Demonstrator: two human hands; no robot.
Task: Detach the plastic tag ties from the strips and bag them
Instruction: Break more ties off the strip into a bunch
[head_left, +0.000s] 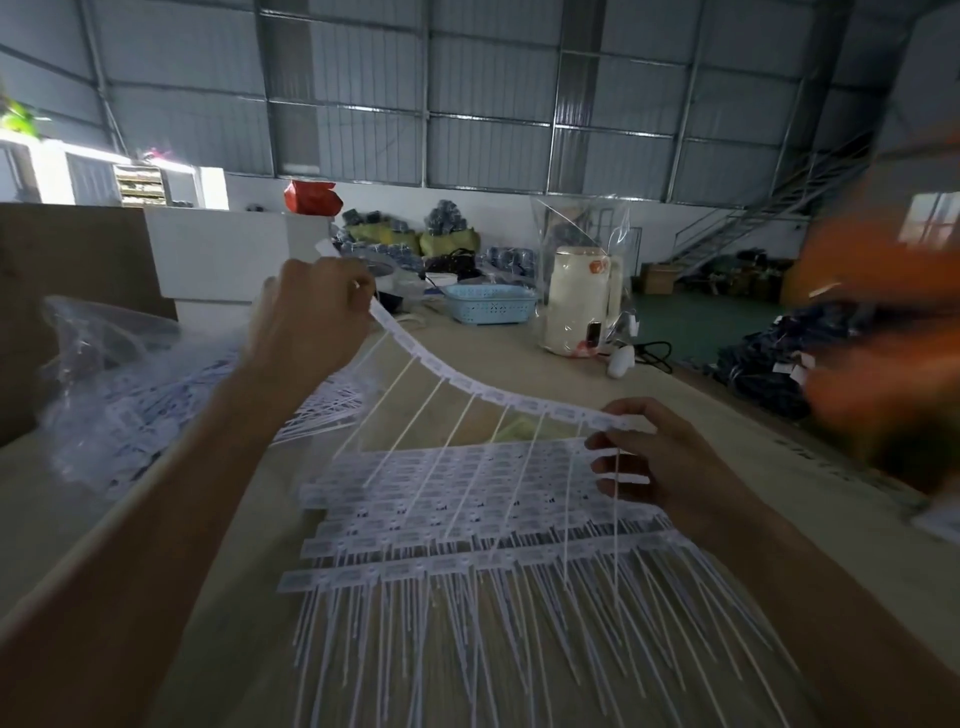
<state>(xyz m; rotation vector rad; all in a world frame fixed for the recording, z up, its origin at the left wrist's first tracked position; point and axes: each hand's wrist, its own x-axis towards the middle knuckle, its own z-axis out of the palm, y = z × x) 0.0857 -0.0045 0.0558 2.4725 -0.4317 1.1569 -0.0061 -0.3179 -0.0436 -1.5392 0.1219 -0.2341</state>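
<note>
The orange shape (883, 322) at the right side is so blurred that one cannot say what it is, and the right edge cuts it. The fingertips of the left hand (311, 317) are hidden behind the hand itself, so the grip on the strip (467, 382) is not visible. The printing on the stacked strips (467, 499) is too small to read. The clear bag (104, 364) at the left is blurred, and its contents are only pale lines. Both forearms leave the picture at the bottom edge.
</note>
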